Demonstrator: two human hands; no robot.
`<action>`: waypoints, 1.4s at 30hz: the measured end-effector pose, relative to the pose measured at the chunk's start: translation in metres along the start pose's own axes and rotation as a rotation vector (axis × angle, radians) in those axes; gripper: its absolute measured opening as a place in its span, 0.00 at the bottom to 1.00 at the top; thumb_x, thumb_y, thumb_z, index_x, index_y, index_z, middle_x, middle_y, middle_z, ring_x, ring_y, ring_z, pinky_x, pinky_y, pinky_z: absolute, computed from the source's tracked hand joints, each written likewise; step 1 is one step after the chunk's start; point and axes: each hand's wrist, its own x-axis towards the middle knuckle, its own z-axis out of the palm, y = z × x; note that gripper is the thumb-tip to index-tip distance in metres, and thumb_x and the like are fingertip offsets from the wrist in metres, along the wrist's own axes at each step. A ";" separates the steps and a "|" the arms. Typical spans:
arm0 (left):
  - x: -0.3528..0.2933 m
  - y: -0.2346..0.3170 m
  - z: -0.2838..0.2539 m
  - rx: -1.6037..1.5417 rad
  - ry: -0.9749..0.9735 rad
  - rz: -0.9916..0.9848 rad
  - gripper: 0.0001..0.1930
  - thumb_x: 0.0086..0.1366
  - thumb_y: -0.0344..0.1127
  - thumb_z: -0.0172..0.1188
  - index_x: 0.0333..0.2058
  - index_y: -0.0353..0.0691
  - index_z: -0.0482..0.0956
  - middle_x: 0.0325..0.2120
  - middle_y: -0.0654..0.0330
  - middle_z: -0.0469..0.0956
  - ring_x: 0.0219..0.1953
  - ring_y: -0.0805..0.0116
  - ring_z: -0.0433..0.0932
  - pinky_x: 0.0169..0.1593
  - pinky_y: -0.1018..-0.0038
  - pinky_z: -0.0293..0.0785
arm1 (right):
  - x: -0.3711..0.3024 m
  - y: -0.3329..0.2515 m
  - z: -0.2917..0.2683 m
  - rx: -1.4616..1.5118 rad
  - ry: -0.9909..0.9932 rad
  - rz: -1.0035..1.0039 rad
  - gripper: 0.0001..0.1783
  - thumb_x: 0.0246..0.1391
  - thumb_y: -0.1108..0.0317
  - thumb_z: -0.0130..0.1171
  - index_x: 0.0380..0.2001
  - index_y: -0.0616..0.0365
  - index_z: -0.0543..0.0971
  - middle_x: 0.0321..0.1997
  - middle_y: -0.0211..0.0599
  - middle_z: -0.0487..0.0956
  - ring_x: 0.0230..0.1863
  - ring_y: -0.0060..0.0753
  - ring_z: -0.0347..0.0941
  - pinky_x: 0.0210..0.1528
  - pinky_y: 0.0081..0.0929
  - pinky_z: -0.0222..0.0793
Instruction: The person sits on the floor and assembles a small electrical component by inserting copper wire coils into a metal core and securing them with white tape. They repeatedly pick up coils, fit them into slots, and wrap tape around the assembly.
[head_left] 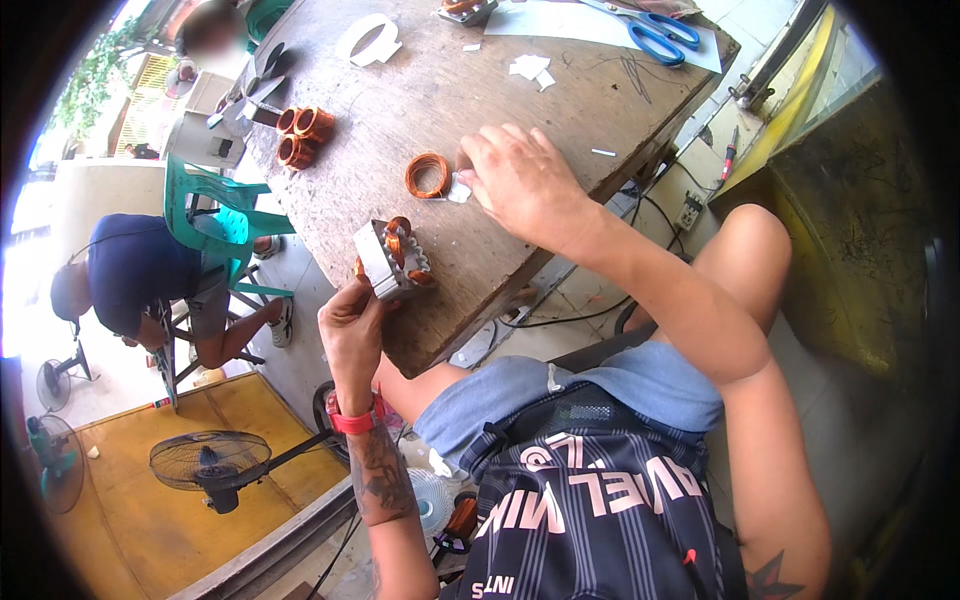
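My left hand (352,318) grips the near left corner of a motor stator (378,262), a grey metal core with copper windings in it. The stator rests near the table's front corner. My right hand (522,185) is over the table with its fingers curled. Its thumb and index finger close on a small piece of white paper (459,189) just above the tabletop. Beside those fingertips lies a loose ring of copper wire, a coil (428,176). The fingers partly hide the paper.
The wooden table (340,125) also carries bundled copper coils (303,136), a white paper ring (368,42), paper scraps (531,70) and blue-handled scissors (658,38). A standing fan (210,462) is at lower left. Another person (140,270) bends by a green chair (212,215).
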 end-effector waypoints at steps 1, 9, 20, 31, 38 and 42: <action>-0.001 0.000 -0.001 0.016 -0.001 0.010 0.08 0.75 0.22 0.59 0.43 0.23 0.86 0.37 0.63 0.86 0.42 0.78 0.83 0.46 0.74 0.85 | 0.000 0.001 -0.002 0.018 0.044 -0.007 0.11 0.71 0.63 0.58 0.48 0.57 0.81 0.50 0.45 0.83 0.57 0.46 0.79 0.64 0.48 0.70; -0.063 0.050 0.036 -0.043 0.344 0.146 0.17 0.76 0.25 0.62 0.60 0.30 0.77 0.46 0.53 0.85 0.43 0.70 0.86 0.48 0.73 0.85 | -0.030 -0.005 -0.056 0.747 -0.121 0.057 0.15 0.75 0.59 0.57 0.50 0.62 0.79 0.42 0.47 0.87 0.42 0.45 0.85 0.48 0.41 0.80; -0.100 0.025 0.071 -0.331 0.231 0.155 0.15 0.71 0.21 0.68 0.55 0.31 0.81 0.42 0.54 0.88 0.41 0.68 0.88 0.48 0.71 0.87 | -0.067 -0.055 -0.040 0.999 -0.489 -0.146 0.11 0.68 0.67 0.67 0.46 0.64 0.81 0.42 0.41 0.86 0.45 0.27 0.83 0.48 0.30 0.78; -0.055 -0.006 0.011 -0.130 0.290 0.173 0.15 0.74 0.21 0.64 0.57 0.34 0.80 0.43 0.57 0.87 0.46 0.73 0.86 0.53 0.76 0.82 | 0.024 0.019 -0.006 -0.146 0.014 -0.487 0.23 0.61 0.69 0.63 0.60 0.40 0.83 0.72 0.36 0.68 0.71 0.45 0.63 0.78 0.44 0.63; 0.000 -0.016 0.014 -0.036 0.209 0.275 0.11 0.77 0.24 0.62 0.55 0.33 0.78 0.44 0.62 0.84 0.48 0.79 0.81 0.51 0.80 0.76 | 0.011 0.022 -0.022 -0.128 -0.051 -0.443 0.18 0.62 0.67 0.63 0.55 0.48 0.86 0.72 0.38 0.71 0.74 0.47 0.63 0.77 0.47 0.62; 0.014 -0.020 0.019 0.052 0.234 0.276 0.10 0.73 0.16 0.59 0.51 0.31 0.79 0.42 0.66 0.83 0.46 0.80 0.80 0.50 0.81 0.75 | -0.004 0.034 -0.037 0.038 -0.040 -0.431 0.16 0.62 0.68 0.62 0.53 0.53 0.86 0.67 0.42 0.75 0.70 0.50 0.67 0.75 0.46 0.64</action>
